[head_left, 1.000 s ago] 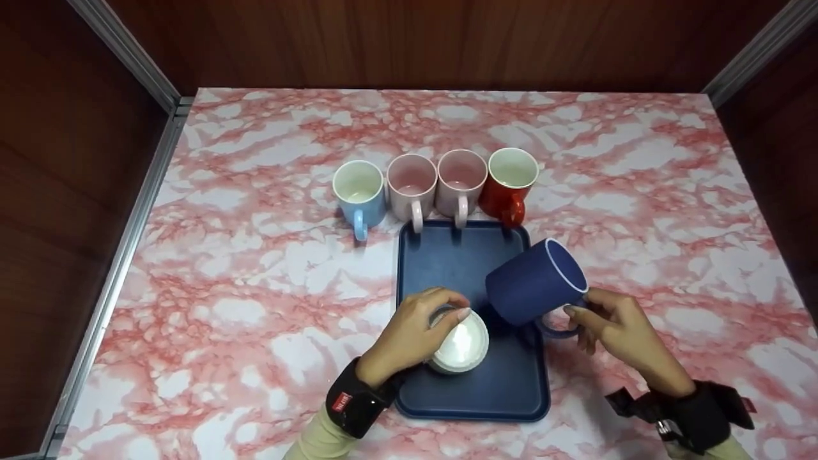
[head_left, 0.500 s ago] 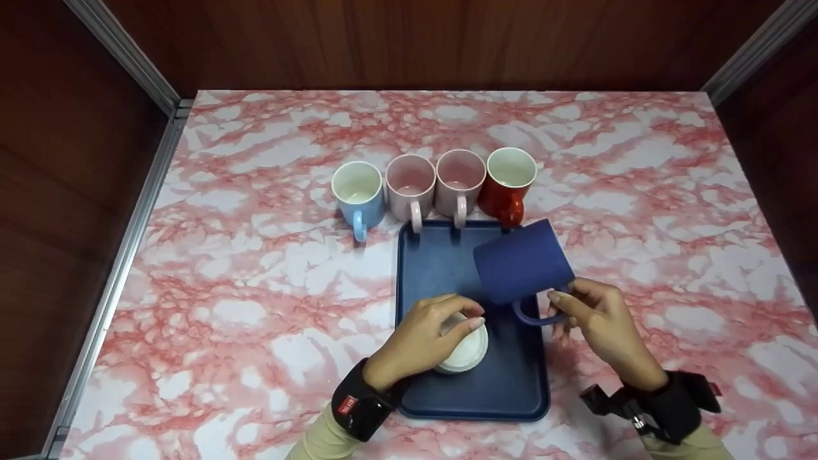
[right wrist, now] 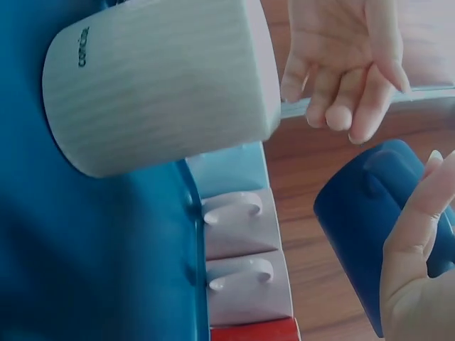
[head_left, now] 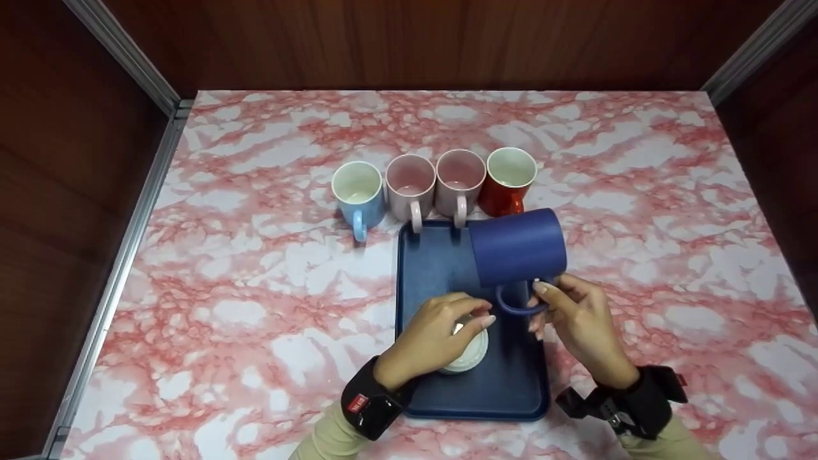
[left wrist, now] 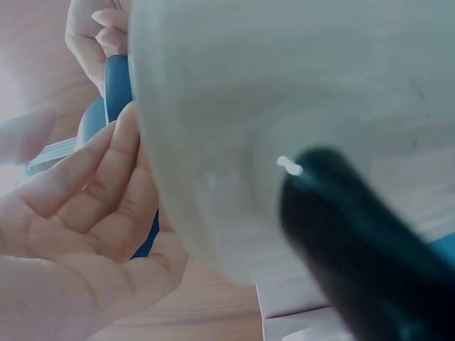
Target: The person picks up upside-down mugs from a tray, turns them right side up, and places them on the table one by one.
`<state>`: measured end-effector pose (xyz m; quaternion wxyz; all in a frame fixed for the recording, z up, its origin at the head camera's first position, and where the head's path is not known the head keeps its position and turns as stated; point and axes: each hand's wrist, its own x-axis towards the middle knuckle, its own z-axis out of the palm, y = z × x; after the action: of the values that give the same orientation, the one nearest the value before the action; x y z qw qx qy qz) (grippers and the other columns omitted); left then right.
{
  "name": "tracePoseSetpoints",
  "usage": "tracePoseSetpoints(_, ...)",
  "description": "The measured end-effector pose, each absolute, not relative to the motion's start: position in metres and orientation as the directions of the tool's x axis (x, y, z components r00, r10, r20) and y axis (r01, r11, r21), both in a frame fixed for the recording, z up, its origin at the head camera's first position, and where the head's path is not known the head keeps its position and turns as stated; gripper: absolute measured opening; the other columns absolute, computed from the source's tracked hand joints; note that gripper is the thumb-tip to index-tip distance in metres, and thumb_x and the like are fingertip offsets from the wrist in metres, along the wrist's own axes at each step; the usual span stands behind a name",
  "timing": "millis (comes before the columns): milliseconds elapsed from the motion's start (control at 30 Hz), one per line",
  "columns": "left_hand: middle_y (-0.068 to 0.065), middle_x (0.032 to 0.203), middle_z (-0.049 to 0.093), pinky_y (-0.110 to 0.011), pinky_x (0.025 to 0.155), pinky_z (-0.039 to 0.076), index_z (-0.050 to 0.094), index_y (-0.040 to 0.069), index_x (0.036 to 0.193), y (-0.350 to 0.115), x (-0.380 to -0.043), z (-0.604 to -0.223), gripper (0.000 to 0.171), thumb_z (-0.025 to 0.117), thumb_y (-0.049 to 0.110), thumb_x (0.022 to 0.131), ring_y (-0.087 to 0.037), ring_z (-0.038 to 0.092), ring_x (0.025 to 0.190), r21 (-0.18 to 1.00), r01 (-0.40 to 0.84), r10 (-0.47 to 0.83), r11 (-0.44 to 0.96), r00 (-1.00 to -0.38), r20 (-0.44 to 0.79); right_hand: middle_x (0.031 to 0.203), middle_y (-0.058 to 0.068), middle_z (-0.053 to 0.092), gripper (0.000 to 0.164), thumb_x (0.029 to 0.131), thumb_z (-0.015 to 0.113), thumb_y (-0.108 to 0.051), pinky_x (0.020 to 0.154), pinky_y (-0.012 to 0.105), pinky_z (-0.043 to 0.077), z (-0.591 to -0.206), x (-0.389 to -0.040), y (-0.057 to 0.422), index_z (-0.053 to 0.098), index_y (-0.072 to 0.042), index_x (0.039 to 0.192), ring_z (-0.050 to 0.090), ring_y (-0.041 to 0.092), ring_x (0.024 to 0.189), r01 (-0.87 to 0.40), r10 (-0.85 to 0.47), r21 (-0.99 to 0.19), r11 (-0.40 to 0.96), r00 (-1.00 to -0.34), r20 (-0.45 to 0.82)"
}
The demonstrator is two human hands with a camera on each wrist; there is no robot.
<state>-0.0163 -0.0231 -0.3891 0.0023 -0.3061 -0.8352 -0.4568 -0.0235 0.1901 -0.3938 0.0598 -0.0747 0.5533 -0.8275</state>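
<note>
My right hand pinches the handle of a dark blue mug, holding it tipped on its side above the tray's right part. The mug's mouth is turned out of sight. My left hand hovers over a white ribbed container, fingers loosely bent with a gap to the thumb; in the right wrist view those fingers hang free beyond the white container, which stands on the blue tray. A blurred dark rod-like part crosses it in the left wrist view.
Behind the tray stand a light blue mug, two pink mugs and a red mug in a row, handles facing me. The table has a red-and-white marbled top. Dark wooden panels enclose it.
My right hand has carried the dark blue mug left and away from me, turning it so its rim no longer shows. My left hand has shifted slightly right over the white container.
</note>
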Motion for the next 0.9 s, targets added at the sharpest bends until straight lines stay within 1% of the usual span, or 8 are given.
tracePoseSetpoints(33, -0.007, 0.095, 0.065, -0.026, 0.084, 0.044, 0.066, 0.000, 0.103, -0.023, -0.017, -0.389, 0.028, 0.053, 0.022, 0.093, -0.017, 0.060, 0.091, 0.760, 0.512, 0.506, 0.400, -0.815, 0.282, 0.073, 0.015, 0.059, 0.015, 0.091, 0.051, 0.003, 0.041, 0.029, 0.047, -0.407, -0.027, 0.194, 0.052, 0.018, 0.087, 0.057, 0.020, 0.047, 0.007, -0.206, -0.906, -0.424, -0.975, 0.088)
tracePoseSetpoints(167, -0.009, 0.096, 0.065, -0.026, 0.083, 0.045, 0.066, -0.001, 0.102, -0.021, -0.018, -0.390, 0.027, 0.054, 0.022, 0.092, -0.019, 0.060, 0.092, 0.776, 0.481, 0.481, 0.408, -0.835, 0.265, 0.073, 0.013, 0.061, 0.011, 0.091, 0.049, 0.004, 0.041, 0.029, 0.047, -0.410, -0.027, 0.190, 0.057, 0.011, 0.086, 0.058, 0.019, 0.047, 0.005, -0.214, -0.892, -0.452, -0.971, 0.103)
tracePoseSetpoints(367, -0.010, 0.098, 0.065, -0.027, 0.082, 0.046, 0.066, -0.001, 0.101, -0.017, -0.019, -0.392, 0.027, 0.056, 0.022, 0.092, -0.019, 0.060, 0.093, 0.844, 0.354, 0.387, 0.402, -0.901, 0.194, 0.072, 0.014, 0.059, 0.011, 0.090, 0.052, 0.002, 0.040, 0.028, 0.046, -0.400, -0.022, 0.179, 0.056, 0.011, 0.086, 0.058, 0.018, 0.047, 0.029, -0.183, -0.894, -0.446, -0.981, 0.060)
tracePoseSetpoints(400, -0.010, 0.097, 0.066, -0.027, 0.081, 0.046, 0.066, -0.002, 0.100, -0.017, -0.019, -0.392, 0.027, 0.056, 0.022, 0.092, -0.019, 0.060, 0.092, 0.857, 0.334, 0.372, 0.393, -0.910, 0.184, 0.074, 0.016, 0.059, 0.012, 0.091, 0.048, 0.003, 0.040, 0.029, 0.046, -0.405, -0.023, 0.180, 0.056, 0.013, 0.088, 0.059, 0.020, 0.048, 0.022, -0.202, -0.883, -0.469, -0.976, 0.083)
tracePoseSetpoints(533, -0.011, 0.093, 0.066, -0.025, 0.078, 0.048, 0.066, -0.003, 0.098, -0.015, -0.019, -0.393, 0.026, 0.057, 0.020, 0.091, -0.019, 0.061, 0.088, 0.908, 0.260, 0.316, 0.330, -0.936, 0.153, 0.075, 0.016, 0.059, 0.013, 0.091, 0.050, 0.000, 0.040, 0.028, 0.046, -0.408, -0.023, 0.178, 0.056, 0.012, 0.090, 0.058, 0.019, 0.049, 0.020, -0.209, -0.886, -0.463, -0.974, 0.086)
tracePoseSetpoints(567, -0.011, 0.093, 0.067, -0.025, 0.078, 0.048, 0.066, -0.004, 0.098, -0.015, -0.019, -0.393, 0.025, 0.057, 0.019, 0.091, -0.018, 0.062, 0.088, 0.917, 0.244, 0.303, 0.315, -0.942, 0.147, 0.077, 0.018, 0.059, 0.014, 0.092, 0.048, 0.002, 0.041, 0.029, 0.046, -0.414, -0.025, 0.179, 0.055, 0.013, 0.092, 0.059, 0.021, 0.050, 0.015, -0.231, -0.872, -0.490, -0.966, 0.113)
tracePoseSetpoints(800, -0.012, 0.090, 0.067, -0.023, 0.075, 0.049, 0.065, -0.005, 0.096, -0.011, -0.017, -0.393, 0.025, 0.059, 0.018, 0.089, -0.018, 0.064, 0.082, 0.941, 0.205, 0.225, 0.270, -0.964, 0.145, 0.073, 0.013, 0.059, 0.013, 0.090, 0.052, -0.001, 0.041, 0.027, 0.046, -0.401, -0.022, 0.169, 0.055, 0.011, 0.088, 0.056, 0.018, 0.047, 0.058, -0.190, -0.893, -0.445, -0.981, 0.031)
tracePoseSetpoints(900, -0.012, 0.089, 0.067, -0.022, 0.074, 0.049, 0.064, -0.006, 0.096, -0.008, -0.016, -0.394, 0.025, 0.061, 0.017, 0.088, -0.018, 0.064, 0.080, 0.950, 0.188, 0.189, 0.248, -0.971, 0.143, 0.073, 0.014, 0.059, 0.012, 0.091, 0.048, 0.004, 0.040, 0.028, 0.045, -0.399, -0.022, 0.167, 0.056, 0.011, 0.086, 0.057, 0.018, 0.047, 0.060, -0.189, -0.882, -0.468, -0.981, 0.034)
